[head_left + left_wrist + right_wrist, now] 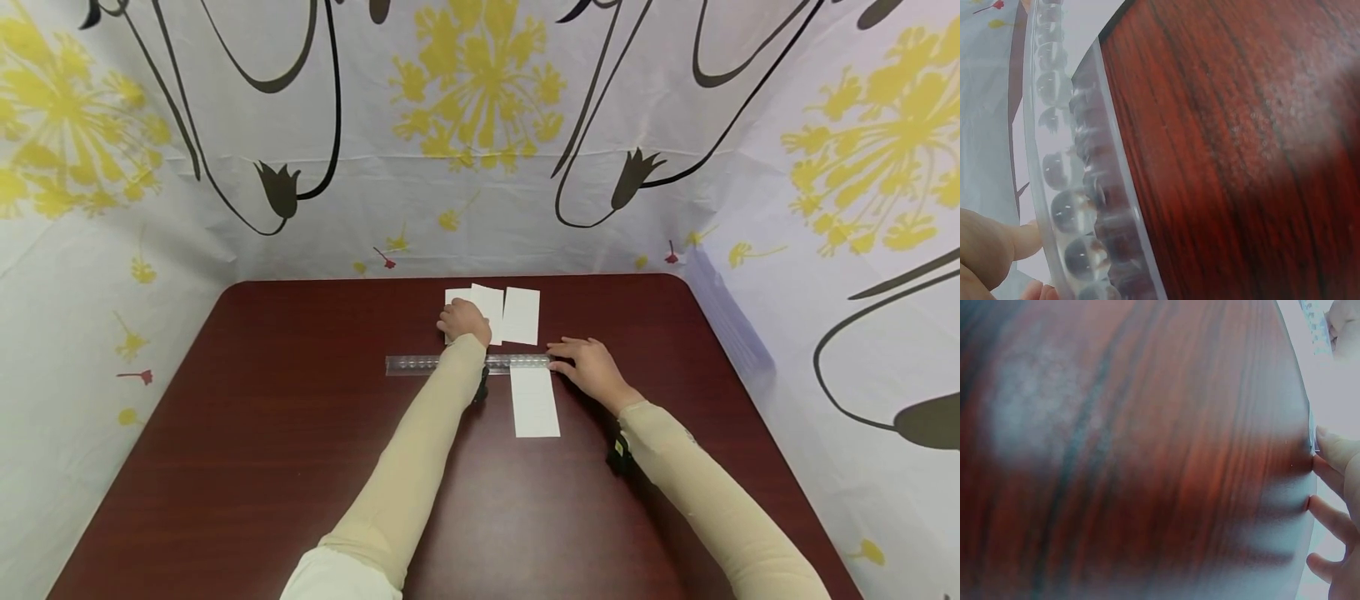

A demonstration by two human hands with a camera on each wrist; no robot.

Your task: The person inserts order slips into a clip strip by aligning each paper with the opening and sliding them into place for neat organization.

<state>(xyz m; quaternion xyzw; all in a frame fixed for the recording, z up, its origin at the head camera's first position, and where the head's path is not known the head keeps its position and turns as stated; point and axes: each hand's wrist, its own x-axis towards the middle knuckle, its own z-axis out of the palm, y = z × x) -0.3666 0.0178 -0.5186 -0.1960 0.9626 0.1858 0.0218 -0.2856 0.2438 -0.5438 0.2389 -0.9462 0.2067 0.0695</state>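
A long clear plastic strip with round bumps [416,365] lies crosswise on the table and fills the left side of the left wrist view. My left hand [465,321] reaches past it, fingers bent over the leftmost white card [457,294]. Whether they pinch that card is hidden. Beside it are a slightly tilted middle card [491,302] and a separate right card [522,317]. At the strip's right end, my right hand [592,367] has its fingers spread, thumb and index finger touching the end. A fourth white card [536,404] extends toward me from the strip.
The dark red wooden table [247,433] has rounded far corners. Patterned white cloth [360,208] hangs behind it and along both sides. A folded, translucent bluish sheet [727,317] leans by the right edge. Dark bands with cameras [618,450] sit at my wrists.
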